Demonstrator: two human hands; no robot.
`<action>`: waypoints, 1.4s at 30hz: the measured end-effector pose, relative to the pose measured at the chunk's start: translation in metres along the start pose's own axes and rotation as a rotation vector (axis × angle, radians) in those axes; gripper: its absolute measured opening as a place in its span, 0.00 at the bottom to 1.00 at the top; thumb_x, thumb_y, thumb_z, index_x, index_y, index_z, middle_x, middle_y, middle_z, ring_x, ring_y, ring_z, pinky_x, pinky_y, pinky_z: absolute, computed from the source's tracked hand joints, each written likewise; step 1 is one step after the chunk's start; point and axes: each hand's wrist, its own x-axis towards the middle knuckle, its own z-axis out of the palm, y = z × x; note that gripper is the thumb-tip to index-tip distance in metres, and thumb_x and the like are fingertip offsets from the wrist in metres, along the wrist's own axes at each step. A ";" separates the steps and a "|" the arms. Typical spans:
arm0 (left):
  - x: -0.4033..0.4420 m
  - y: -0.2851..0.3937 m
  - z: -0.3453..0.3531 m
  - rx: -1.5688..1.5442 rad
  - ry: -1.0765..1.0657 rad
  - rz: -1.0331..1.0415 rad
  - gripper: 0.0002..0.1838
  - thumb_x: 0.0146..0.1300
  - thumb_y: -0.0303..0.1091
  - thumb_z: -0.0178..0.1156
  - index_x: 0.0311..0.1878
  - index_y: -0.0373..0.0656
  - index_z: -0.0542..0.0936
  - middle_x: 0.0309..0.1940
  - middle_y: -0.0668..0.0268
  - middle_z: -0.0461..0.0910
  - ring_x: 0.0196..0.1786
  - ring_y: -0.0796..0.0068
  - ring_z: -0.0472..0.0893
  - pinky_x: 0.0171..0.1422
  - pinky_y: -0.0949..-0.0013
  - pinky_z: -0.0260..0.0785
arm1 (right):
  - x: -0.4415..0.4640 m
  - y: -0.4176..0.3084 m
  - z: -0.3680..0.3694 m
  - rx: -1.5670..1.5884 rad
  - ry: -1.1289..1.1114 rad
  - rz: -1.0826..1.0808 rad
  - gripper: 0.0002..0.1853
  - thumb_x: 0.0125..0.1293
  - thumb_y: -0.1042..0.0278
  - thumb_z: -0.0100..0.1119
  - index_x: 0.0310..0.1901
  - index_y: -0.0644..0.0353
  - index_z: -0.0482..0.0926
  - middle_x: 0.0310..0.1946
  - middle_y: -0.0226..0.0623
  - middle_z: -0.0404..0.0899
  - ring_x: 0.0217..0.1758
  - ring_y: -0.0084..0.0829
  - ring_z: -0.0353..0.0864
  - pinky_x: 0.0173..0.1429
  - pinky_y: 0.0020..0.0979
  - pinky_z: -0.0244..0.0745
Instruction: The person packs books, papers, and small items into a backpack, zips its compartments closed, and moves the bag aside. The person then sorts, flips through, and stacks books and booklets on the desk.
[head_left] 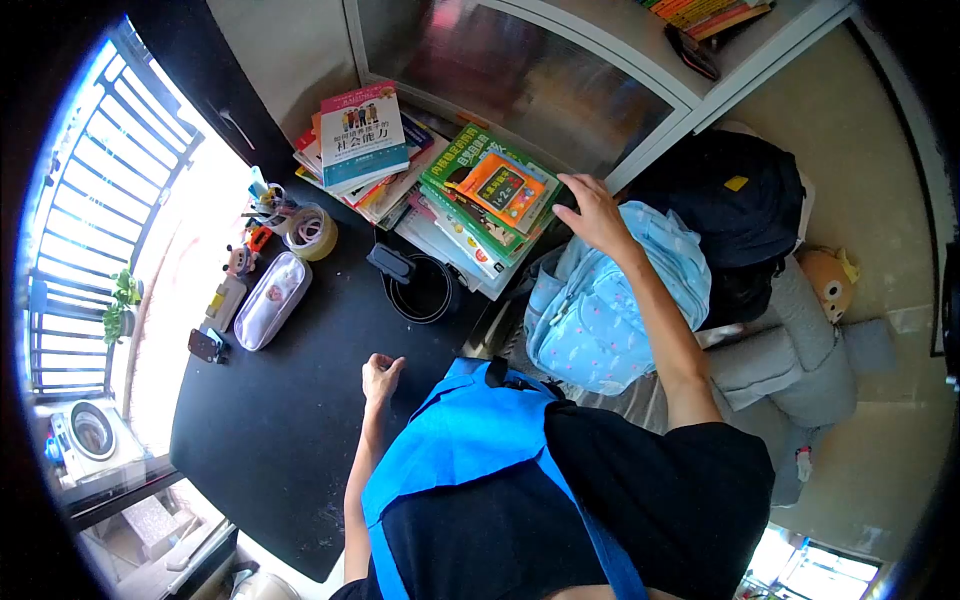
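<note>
My right hand point(594, 212) reaches to the right side of a book stack, its fingers apart at the edge of the pile; whether they touch it I cannot tell. On that stack, an orange book point(502, 190) lies over a green book point(470, 150). My left hand point(382, 378) is over the black table point(290, 420), its fingers curled in, and anything in them is too small to make out. Beyond it stands a black round container point(425, 290) with a dark object point(390, 262) at its rim. A light blue backpack point(615, 300) is below my right forearm.
A second book pile point(364, 135) stands at the back left. Along the table's left side are a pale pencil case point(273, 302), tape rolls point(311, 232), a pen holder point(270, 205) and small items. A black bag point(715, 190) and grey sofa point(770, 370) are at the right.
</note>
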 end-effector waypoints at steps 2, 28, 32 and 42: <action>-0.002 0.002 -0.001 0.004 -0.008 -0.019 0.20 0.47 0.48 0.68 0.31 0.39 0.79 0.28 0.55 0.78 0.34 0.61 0.79 0.38 0.60 0.70 | 0.009 -0.006 0.009 -0.005 0.014 -0.001 0.31 0.57 0.59 0.63 0.59 0.67 0.67 0.53 0.51 0.71 0.59 0.48 0.68 0.64 0.41 0.62; 0.030 0.230 0.032 -0.911 -0.264 0.135 0.44 0.53 0.51 0.67 0.64 0.29 0.61 0.57 0.48 0.69 0.56 0.60 0.73 0.59 0.62 0.67 | 0.109 0.073 0.099 0.279 -0.551 0.534 0.58 0.48 0.21 0.53 0.64 0.72 0.61 0.63 0.53 0.64 0.68 0.43 0.61 0.69 0.36 0.56; 0.037 0.245 0.036 -1.022 -0.378 0.064 0.41 0.52 0.54 0.68 0.59 0.32 0.65 0.49 0.52 0.74 0.51 0.64 0.75 0.56 0.62 0.68 | 0.106 0.114 0.118 0.335 -0.608 0.674 0.55 0.49 0.22 0.54 0.65 0.65 0.61 0.60 0.44 0.69 0.65 0.36 0.65 0.66 0.43 0.60; 0.040 0.251 0.044 -0.958 -0.429 -0.009 0.51 0.48 0.64 0.66 0.66 0.40 0.55 0.60 0.46 0.64 0.65 0.48 0.61 0.68 0.41 0.49 | 0.068 0.078 0.086 0.711 -0.645 0.586 0.51 0.49 0.24 0.56 0.61 0.66 0.68 0.56 0.44 0.74 0.60 0.33 0.71 0.65 0.36 0.60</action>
